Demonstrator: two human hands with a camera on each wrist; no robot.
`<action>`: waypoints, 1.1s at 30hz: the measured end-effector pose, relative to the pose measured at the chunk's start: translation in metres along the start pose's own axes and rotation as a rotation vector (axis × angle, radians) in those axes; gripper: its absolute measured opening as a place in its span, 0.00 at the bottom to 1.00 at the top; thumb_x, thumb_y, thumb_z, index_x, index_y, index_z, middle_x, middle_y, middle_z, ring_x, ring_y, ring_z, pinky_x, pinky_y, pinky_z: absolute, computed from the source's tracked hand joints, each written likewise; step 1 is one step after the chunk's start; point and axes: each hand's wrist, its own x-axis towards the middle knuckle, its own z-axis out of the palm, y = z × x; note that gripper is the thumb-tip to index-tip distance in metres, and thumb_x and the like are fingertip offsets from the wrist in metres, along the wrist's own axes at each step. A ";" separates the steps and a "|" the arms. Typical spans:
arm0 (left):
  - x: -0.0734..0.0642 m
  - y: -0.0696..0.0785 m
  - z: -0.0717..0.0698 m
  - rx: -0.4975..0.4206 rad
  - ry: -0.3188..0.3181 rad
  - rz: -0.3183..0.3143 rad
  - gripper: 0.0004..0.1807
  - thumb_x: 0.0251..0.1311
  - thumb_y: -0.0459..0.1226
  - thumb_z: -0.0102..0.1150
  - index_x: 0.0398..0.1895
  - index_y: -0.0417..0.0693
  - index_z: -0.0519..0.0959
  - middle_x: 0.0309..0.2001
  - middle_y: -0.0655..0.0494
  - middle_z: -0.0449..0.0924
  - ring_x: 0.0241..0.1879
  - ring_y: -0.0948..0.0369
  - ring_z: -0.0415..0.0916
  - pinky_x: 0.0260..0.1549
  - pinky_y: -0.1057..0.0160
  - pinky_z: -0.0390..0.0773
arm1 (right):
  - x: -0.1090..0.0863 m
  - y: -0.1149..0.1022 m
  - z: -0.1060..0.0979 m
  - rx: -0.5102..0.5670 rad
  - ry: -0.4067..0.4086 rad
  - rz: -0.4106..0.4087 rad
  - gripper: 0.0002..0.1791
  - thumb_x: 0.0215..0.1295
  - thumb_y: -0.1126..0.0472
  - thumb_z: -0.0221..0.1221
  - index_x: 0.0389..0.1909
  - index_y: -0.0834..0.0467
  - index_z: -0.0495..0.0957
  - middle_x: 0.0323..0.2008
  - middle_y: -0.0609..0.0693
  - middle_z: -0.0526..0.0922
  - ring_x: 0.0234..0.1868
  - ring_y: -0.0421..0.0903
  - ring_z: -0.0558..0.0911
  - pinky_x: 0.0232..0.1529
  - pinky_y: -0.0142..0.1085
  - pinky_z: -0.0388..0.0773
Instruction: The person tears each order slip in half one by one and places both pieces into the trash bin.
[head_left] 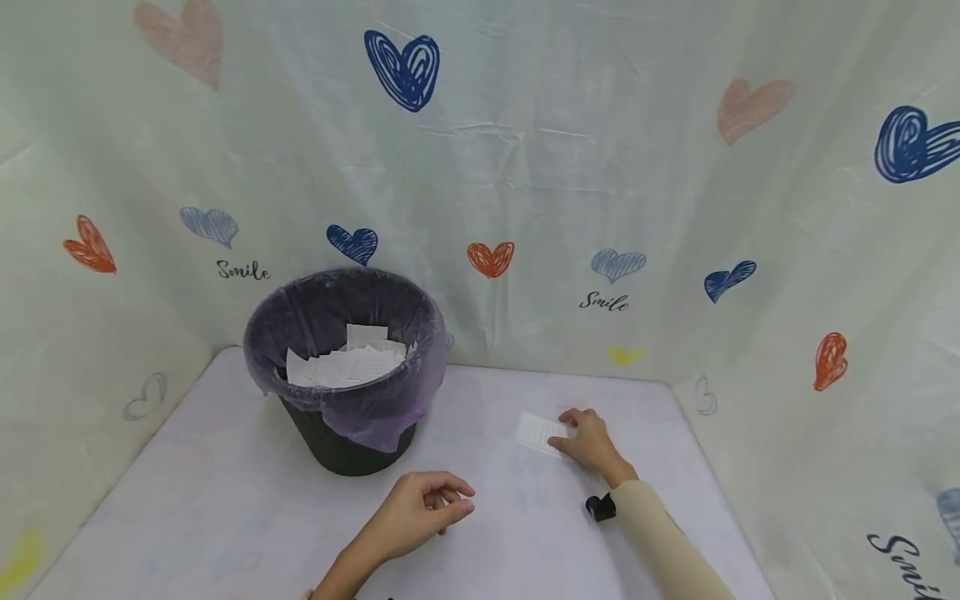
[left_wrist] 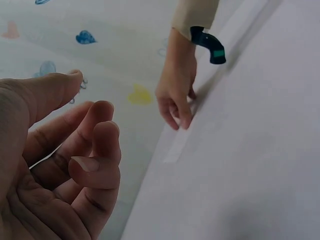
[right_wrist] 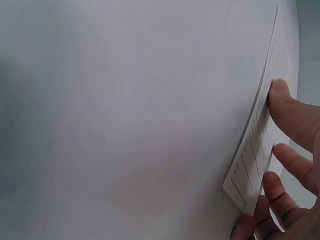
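A white paper slip (head_left: pixel 536 432) with printed lines lies on the white table toward the right. My right hand (head_left: pixel 592 444) grips it, with the thumb (right_wrist: pixel 281 95) on one edge and the curled fingers at the opposite edge. Part of the slip is hidden under that hand in the head view. My left hand (head_left: pixel 417 512) hovers over the front middle of the table, its fingers loosely curled around nothing. In the left wrist view the slip (left_wrist: pixel 173 151) shows faintly below the right hand.
A dark bin (head_left: pixel 322 446) with a purple plastic liner (head_left: pixel 378 421) stands at the back left, holding several white papers (head_left: pixel 348 365). A curtain printed with hearts (head_left: pixel 491 259) rises behind the table (head_left: pixel 225 508). A black wrist device (head_left: pixel 600 507) sits at the right sleeve.
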 end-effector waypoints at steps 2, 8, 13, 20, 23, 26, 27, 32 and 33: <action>-0.002 -0.006 0.001 0.000 0.006 -0.020 0.11 0.67 0.43 0.67 0.44 0.45 0.87 0.32 0.54 0.86 0.19 0.68 0.75 0.19 0.69 0.72 | 0.000 -0.002 0.002 0.018 -0.022 0.024 0.27 0.59 0.53 0.75 0.53 0.62 0.79 0.50 0.62 0.78 0.50 0.57 0.77 0.54 0.53 0.76; 0.001 -0.022 0.001 0.005 0.040 -0.031 0.14 0.67 0.42 0.67 0.45 0.39 0.86 0.33 0.47 0.87 0.20 0.68 0.75 0.20 0.68 0.75 | -0.003 -0.012 0.006 0.075 -0.024 0.071 0.19 0.59 0.56 0.75 0.44 0.61 0.80 0.44 0.59 0.82 0.45 0.53 0.80 0.48 0.48 0.79; 0.006 -0.029 0.004 -0.018 0.059 -0.046 0.16 0.67 0.41 0.67 0.46 0.36 0.85 0.33 0.50 0.87 0.21 0.68 0.76 0.22 0.67 0.78 | -0.007 -0.021 0.012 0.179 0.003 0.085 0.07 0.63 0.65 0.70 0.40 0.61 0.83 0.37 0.53 0.83 0.39 0.47 0.78 0.42 0.40 0.77; 0.018 -0.035 0.010 0.062 0.141 -0.038 0.14 0.66 0.42 0.69 0.46 0.40 0.86 0.35 0.57 0.87 0.29 0.68 0.78 0.29 0.69 0.77 | -0.019 -0.037 0.024 0.293 -0.019 -0.050 0.03 0.64 0.65 0.69 0.38 0.59 0.88 0.40 0.51 0.88 0.45 0.47 0.84 0.47 0.40 0.81; 0.029 -0.039 0.014 0.101 0.200 -0.011 0.14 0.64 0.41 0.70 0.47 0.42 0.86 0.37 0.56 0.86 0.34 0.64 0.80 0.34 0.67 0.78 | -0.027 -0.044 0.029 0.316 -0.064 -0.126 0.04 0.66 0.66 0.67 0.39 0.59 0.89 0.42 0.52 0.89 0.48 0.50 0.85 0.49 0.43 0.81; 0.039 -0.042 0.016 0.150 0.263 0.015 0.14 0.62 0.40 0.72 0.48 0.44 0.86 0.41 0.53 0.87 0.40 0.56 0.81 0.37 0.64 0.78 | -0.034 -0.050 0.034 0.350 -0.107 -0.163 0.06 0.68 0.67 0.65 0.41 0.59 0.88 0.44 0.53 0.89 0.52 0.53 0.85 0.53 0.48 0.81; 0.043 -0.043 0.017 0.173 0.280 0.021 0.14 0.61 0.40 0.73 0.48 0.45 0.86 0.42 0.53 0.87 0.42 0.54 0.81 0.38 0.62 0.78 | -0.036 -0.052 0.035 0.357 -0.116 -0.173 0.06 0.68 0.67 0.65 0.42 0.59 0.88 0.45 0.53 0.89 0.53 0.54 0.85 0.54 0.49 0.81; 0.056 -0.047 0.019 0.269 0.310 0.042 0.15 0.59 0.41 0.74 0.49 0.49 0.86 0.49 0.52 0.86 0.52 0.48 0.81 0.50 0.49 0.79 | -0.046 -0.059 0.041 0.409 -0.127 -0.182 0.05 0.67 0.65 0.66 0.42 0.60 0.88 0.43 0.53 0.90 0.53 0.56 0.86 0.54 0.49 0.82; 0.059 -0.048 0.020 0.275 0.304 0.045 0.16 0.60 0.41 0.74 0.49 0.48 0.86 0.49 0.51 0.86 0.53 0.48 0.81 0.52 0.47 0.79 | -0.047 -0.061 0.041 0.420 -0.121 -0.183 0.05 0.67 0.65 0.67 0.41 0.60 0.87 0.43 0.54 0.90 0.52 0.56 0.86 0.53 0.48 0.82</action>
